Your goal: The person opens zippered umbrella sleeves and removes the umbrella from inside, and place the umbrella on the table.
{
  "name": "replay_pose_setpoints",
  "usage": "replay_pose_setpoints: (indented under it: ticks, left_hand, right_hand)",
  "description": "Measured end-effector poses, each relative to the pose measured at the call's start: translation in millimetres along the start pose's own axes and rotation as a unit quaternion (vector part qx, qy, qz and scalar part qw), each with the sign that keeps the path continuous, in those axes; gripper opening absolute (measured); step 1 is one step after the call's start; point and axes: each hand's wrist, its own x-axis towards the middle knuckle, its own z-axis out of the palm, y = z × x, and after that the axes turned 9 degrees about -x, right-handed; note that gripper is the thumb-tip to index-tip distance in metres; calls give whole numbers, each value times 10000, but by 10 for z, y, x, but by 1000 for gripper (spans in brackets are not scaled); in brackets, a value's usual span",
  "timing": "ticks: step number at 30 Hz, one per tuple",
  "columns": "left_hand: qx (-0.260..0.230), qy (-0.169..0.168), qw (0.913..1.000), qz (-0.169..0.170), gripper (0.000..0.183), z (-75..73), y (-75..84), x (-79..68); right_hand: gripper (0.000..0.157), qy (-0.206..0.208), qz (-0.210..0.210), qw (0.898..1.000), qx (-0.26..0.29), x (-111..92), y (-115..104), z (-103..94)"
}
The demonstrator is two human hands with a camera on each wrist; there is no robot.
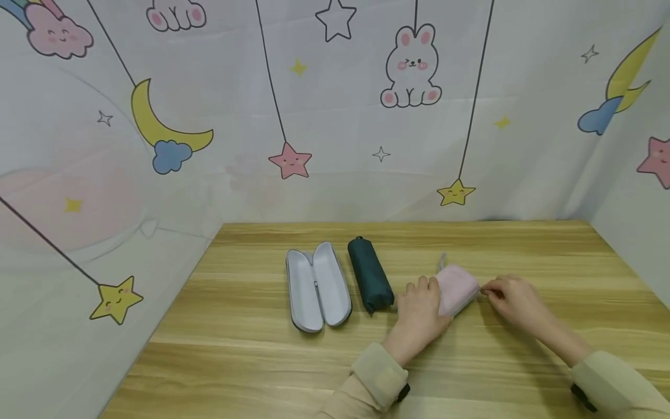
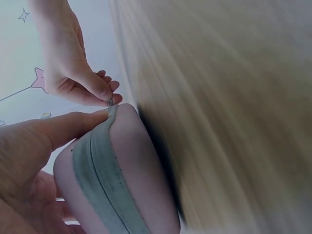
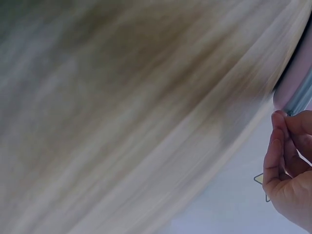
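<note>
A pink zippered pouch lies on the table, right of the middle, with a small strap loop at its far end. My left hand holds the pouch from its left side, the thumb along the near edge. In the left wrist view, a grey-green zipper band runs along the pouch's side, and its teeth look joined along the visible length. At the right end of this band, my right hand pinches the small zipper pull between thumb and forefinger. The right wrist view shows the same pinch at the pouch's corner.
Left of the pouch lies a folded dark green umbrella. Farther left is an opened glasses case with a pale grey lining. The wooden table meets a printed white cloth at its back and sides.
</note>
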Motion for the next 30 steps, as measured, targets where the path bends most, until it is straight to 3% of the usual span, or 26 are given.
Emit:
replay_pose_setpoints:
  ticks: [17,24,30]
  left_hand:
    - [276,325,9990,-135,59,37,115,29]
    - [319,171,9992,-158,63,34,124,34]
    - [-11,-335,9990,305,84,-4,-37,-14]
  right_hand:
    - [8,-165,90,9998,36,73,-28,8]
    - [7,-201,165,9997,-29,90,-27,12]
    - [8,-331,473,9983,68,100,-56,19]
